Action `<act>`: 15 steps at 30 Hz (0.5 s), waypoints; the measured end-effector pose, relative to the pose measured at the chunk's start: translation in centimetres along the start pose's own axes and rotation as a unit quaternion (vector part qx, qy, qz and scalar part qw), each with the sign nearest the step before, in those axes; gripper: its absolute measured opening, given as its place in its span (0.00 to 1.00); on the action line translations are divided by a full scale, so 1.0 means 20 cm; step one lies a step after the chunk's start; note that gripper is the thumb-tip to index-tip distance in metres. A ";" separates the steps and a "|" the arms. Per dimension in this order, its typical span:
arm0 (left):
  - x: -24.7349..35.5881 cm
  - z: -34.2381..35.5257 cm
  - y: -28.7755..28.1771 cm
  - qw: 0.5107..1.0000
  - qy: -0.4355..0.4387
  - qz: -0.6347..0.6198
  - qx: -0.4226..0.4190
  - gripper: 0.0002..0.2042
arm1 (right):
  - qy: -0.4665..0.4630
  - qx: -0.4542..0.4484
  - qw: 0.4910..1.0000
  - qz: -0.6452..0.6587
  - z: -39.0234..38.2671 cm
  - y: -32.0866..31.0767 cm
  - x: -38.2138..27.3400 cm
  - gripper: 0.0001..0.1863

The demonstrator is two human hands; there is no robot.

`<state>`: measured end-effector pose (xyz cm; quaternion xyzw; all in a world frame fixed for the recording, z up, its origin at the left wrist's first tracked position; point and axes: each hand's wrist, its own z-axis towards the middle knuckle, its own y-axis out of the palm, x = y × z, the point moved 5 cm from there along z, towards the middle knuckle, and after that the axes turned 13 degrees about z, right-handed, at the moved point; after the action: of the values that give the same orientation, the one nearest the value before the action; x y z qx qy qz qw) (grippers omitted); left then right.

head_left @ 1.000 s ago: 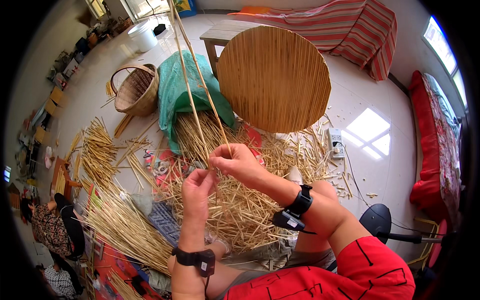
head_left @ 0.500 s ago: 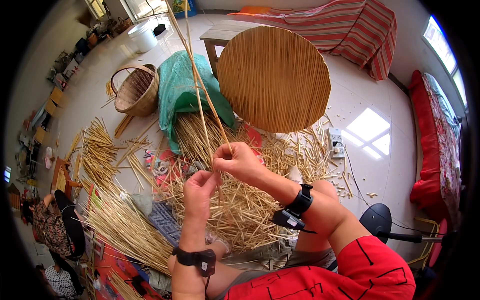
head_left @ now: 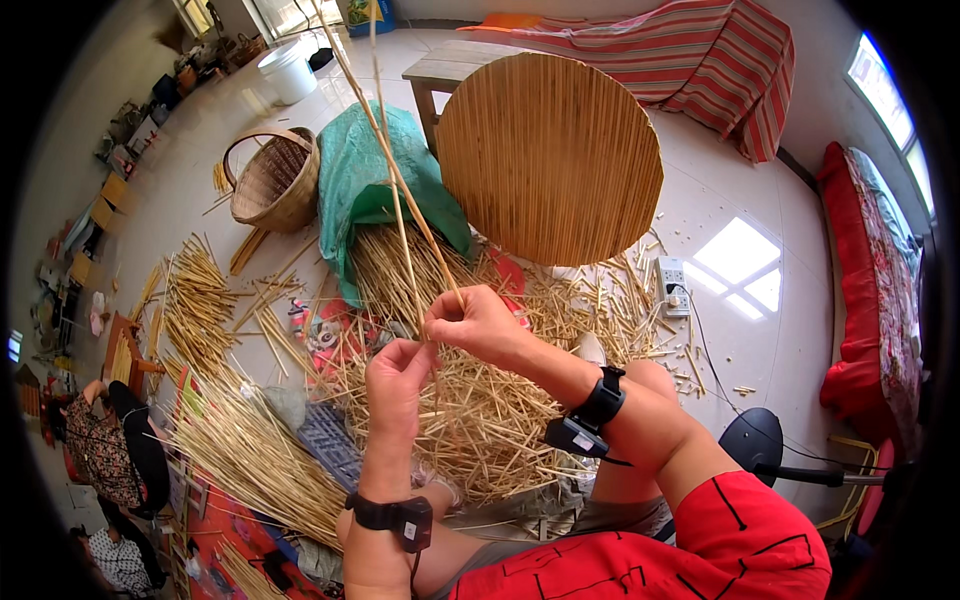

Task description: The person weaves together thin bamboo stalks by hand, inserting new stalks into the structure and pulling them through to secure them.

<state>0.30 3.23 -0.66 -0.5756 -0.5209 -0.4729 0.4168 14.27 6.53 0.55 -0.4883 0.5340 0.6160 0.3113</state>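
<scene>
Fingers of the left hand (head_left: pixel 398 372) and right hand (head_left: pixel 478 322) pinch long straw stalks (head_left: pixel 395 180) above the straw heap (head_left: pixel 480 420).

Red short sleeve (head_left: pixel 740 530), black wrist devices (head_left: pixel 585 425) on both bare forearms.

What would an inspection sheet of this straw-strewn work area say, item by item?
Surface: pale tiled floor, sunlit patches, strewn with cut stalk pieces.
Job's things: long straw stalks rise from the hands; round woven straw mat stands behind them.
Clutter: heap of short stalks in front of the knees; stalk bundles to the left; wicker basket; green cloth over more straw.
Hands: left hand and right hand both pinch the stalks; each wrist wears a black band.
Cables: power strip on the floor, its thin cord trailing right.
Surroundings: striped cloth-covered furniture, red couch, white bucket, another person seated at lower left.
</scene>
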 end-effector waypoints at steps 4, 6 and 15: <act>0.01 0.00 0.01 1.000 0.012 0.017 -0.010 0.06 | -0.001 -0.004 1.000 -0.024 0.00 -0.01 0.00 0.05; 0.01 0.00 0.01 1.000 0.014 0.004 -0.007 0.06 | -0.003 -0.003 1.000 -0.008 0.00 -0.01 0.01 0.05; 0.00 0.00 0.01 0.999 0.025 0.045 0.003 0.05 | -0.021 0.025 0.999 0.012 0.00 -0.02 0.01 0.08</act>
<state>0.49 3.21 -0.56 -0.5849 -0.4856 -0.4663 0.4525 14.54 6.68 0.21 -0.4605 0.5485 0.6162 0.3276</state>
